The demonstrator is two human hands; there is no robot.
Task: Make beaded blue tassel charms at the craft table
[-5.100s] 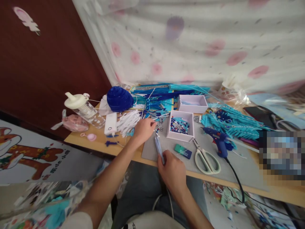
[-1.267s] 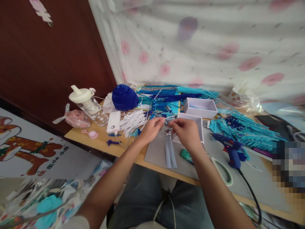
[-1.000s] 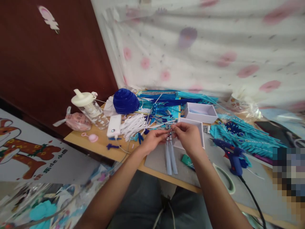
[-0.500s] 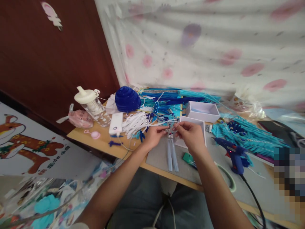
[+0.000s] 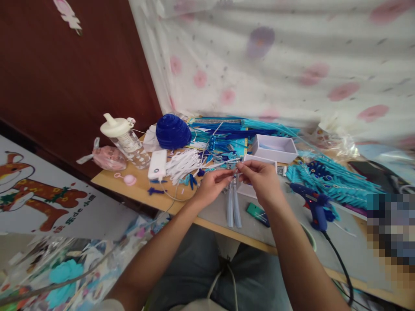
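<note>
Over the grey mat (image 5: 285, 216), my left hand (image 5: 212, 185) and my right hand (image 5: 261, 181) meet fingertip to fingertip. Both pinch the beaded top of a pale blue tassel (image 5: 233, 207), which hangs down from them toward the mat. A thin silver wire runs up from my fingers toward the blue craft pile (image 5: 223, 134). Just behind my right hand stands a white box (image 5: 249, 190), partly hidden by it. A small teal object (image 5: 257, 214) lies on the mat under my right wrist.
A blue glue gun (image 5: 311, 203) with a black cord lies right of my hands, by teal feather pieces (image 5: 337, 181). A second white box (image 5: 275, 149), a dark blue ball (image 5: 172, 131), a power bank (image 5: 158, 164), a bottle (image 5: 125, 140) and a pink pouch (image 5: 108, 157) sit behind and left.
Five seconds ago my hands were apart, the right one holding the tassel low. They have since come together at its beaded top and stay there, shifting only slightly.
</note>
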